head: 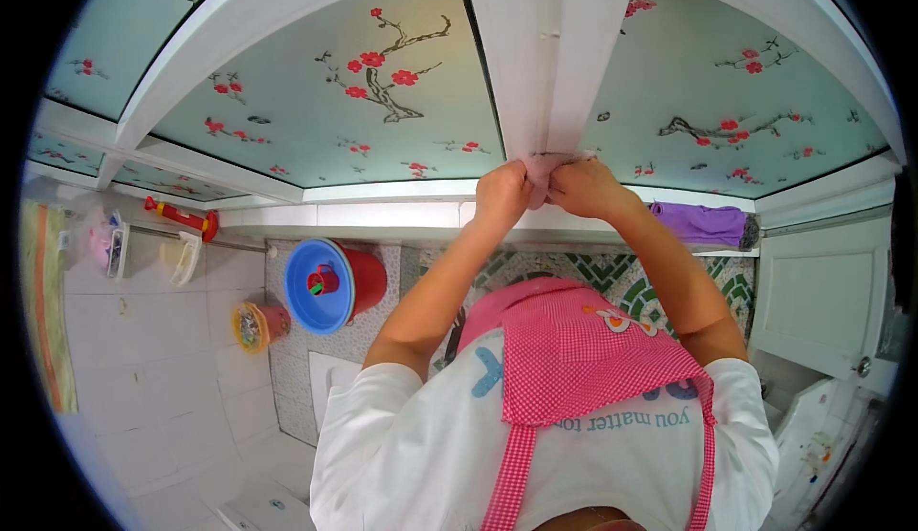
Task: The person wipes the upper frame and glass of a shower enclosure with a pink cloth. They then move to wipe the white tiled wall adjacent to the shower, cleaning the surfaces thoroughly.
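Note:
A pink cloth (541, 167) is bunched between my two hands, against the foot of the white frame post (534, 65) of a glazed partition. My left hand (502, 190) is closed on the cloth's left side. Close beside it, my right hand (584, 188) grips the right side, with its fingers curled in. Part of the cloth hangs down between the hands. Frosted glass panes with red blossom prints flank the post, one left pane (287, 101) and one right pane (717, 94). Below them runs a white tiled sill (387, 214).
A folded purple cloth (699, 224) lies on the sill at right. On the floor at left stand a red bucket (369, 284) topped by a blue basin (297, 294), and a yellow-rimmed bin (276, 322). A wall rail (240, 244) holds small racks. A white door (821, 294) is at right.

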A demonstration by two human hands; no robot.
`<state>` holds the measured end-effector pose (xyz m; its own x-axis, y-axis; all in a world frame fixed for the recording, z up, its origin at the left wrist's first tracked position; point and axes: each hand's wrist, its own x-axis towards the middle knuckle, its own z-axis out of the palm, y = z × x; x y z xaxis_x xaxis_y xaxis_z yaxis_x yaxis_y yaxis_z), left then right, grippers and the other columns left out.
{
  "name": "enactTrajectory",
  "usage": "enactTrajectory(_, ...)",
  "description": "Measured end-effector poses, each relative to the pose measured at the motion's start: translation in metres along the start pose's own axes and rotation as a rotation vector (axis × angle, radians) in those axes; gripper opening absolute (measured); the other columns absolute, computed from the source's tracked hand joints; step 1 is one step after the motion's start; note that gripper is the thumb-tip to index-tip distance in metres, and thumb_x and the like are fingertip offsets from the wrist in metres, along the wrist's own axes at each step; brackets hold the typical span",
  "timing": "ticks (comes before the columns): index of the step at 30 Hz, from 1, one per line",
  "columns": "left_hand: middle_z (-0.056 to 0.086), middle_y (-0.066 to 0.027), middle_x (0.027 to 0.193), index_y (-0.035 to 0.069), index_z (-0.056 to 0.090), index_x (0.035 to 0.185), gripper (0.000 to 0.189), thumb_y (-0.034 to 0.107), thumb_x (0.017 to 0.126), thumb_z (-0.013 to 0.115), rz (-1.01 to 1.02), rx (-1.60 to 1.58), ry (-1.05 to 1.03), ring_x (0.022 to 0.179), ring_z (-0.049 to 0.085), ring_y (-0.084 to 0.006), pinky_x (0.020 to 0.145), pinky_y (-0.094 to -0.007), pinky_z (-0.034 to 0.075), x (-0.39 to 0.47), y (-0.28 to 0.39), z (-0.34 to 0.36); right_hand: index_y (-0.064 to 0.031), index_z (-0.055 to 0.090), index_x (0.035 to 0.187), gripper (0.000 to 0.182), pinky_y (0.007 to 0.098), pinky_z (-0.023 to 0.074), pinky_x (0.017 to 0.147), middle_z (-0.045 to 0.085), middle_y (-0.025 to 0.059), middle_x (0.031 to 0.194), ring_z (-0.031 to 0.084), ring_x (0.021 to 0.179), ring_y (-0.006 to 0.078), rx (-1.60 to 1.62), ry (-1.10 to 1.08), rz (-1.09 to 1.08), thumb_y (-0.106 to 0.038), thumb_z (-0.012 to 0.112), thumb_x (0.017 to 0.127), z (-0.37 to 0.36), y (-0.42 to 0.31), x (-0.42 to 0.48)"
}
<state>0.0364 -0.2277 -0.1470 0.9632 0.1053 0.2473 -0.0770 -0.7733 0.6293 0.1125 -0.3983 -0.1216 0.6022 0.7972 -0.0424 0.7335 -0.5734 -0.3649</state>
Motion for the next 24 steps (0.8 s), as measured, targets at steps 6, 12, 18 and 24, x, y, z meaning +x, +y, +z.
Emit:
enactTrajectory(6, 0.066, -0.0205, 0.084, 0.006, 0.065, 0.089, 0.013, 0.014, 0.080, 0.061, -0.124, 0.064, -0.108, 0.081, 0.063, -0.0413, 0.069, -0.0483, 0.050, -0.006, -0.025, 0.034, -0.0142, 0.074, 0.091, 0.027, 0.0497, 0.0444, 0.089, 0.071, 0.0119, 0.092, 0.066, 0.090, 0.0325, -0.012, -0.105, 0.123, -0.033, 0.055, 0.085, 0.053, 0.016, 0.005)
enactTrajectory(12, 0.066, -0.0213, 0.081, 0.002, 0.064, 0.083, 0.015, 0.016, 0.079, 0.061, -0.109, 0.130, -0.174, 0.081, 0.064, -0.0411, 0.070, -0.0490, 0.050, -0.014, -0.051, 0.066, -0.0287, 0.074, 0.099, 0.022, 0.0504, 0.0430, 0.089, 0.071, 0.0071, 0.095, 0.066, 0.092, 0.0315, -0.062, -0.060, 0.134, -0.032, 0.060, 0.081, 0.102, 0.030, 0.005)
enactTrajectory(18, 0.067, -0.0195, 0.086, 0.003, 0.065, 0.082, 0.017, 0.019, 0.079, 0.060, -0.251, 0.135, -0.303, 0.083, 0.065, -0.0398, 0.072, -0.0493, 0.051, -0.025, -0.083, 0.100, -0.0114, 0.071, 0.087, 0.019, 0.0521, 0.0450, 0.084, 0.070, 0.0107, 0.091, 0.064, 0.093, 0.0355, -0.031, -0.097, 0.133, -0.023, 0.061, 0.077, 0.141, 0.039, 0.002)
enactTrajectory(24, 0.068, -0.0190, 0.089, 0.004, 0.067, 0.089, 0.021, 0.021, 0.078, 0.062, -0.364, 0.146, -0.291, 0.083, 0.065, -0.0372, 0.073, -0.0466, 0.051, -0.026, -0.082, 0.095, -0.0056, 0.069, 0.098, 0.028, 0.0498, 0.0468, 0.086, 0.069, 0.0175, 0.097, 0.064, 0.093, 0.0375, 0.025, 0.091, 0.197, -0.024, 0.064, 0.078, 0.165, 0.036, -0.007)
